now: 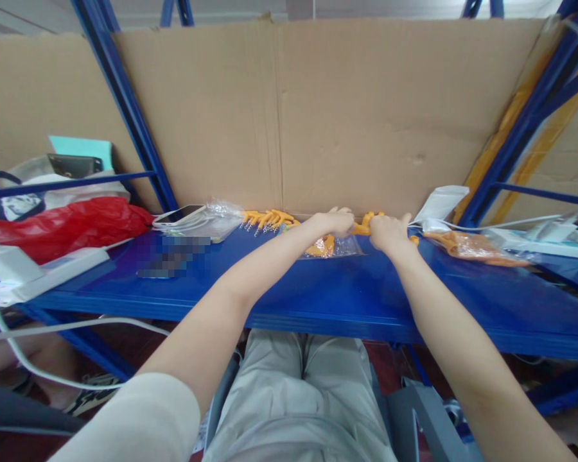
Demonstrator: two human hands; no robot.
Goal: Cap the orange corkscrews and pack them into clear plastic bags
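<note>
My left hand (340, 222) and my right hand (391, 233) are close together over the back of the blue shelf. Both have their fingers curled around a small orange piece (363, 229) that shows between them; its exact shape is partly covered by the fingers. Left of my hands, several orange keychains (268, 220) with small metal chains lie in a row against the cardboard. Under my left wrist is a clear plastic bag (341, 248) with orange pieces (324, 246) in it. A bit of orange also shows just right of my right hand.
A cardboard sheet (366, 115) stands behind the blue shelf (318, 289). On the left are a phone (185, 215), a red bag (91, 221) and a white power strip (62, 273). An orange packet (472, 247) and another power strip (549, 242) lie right.
</note>
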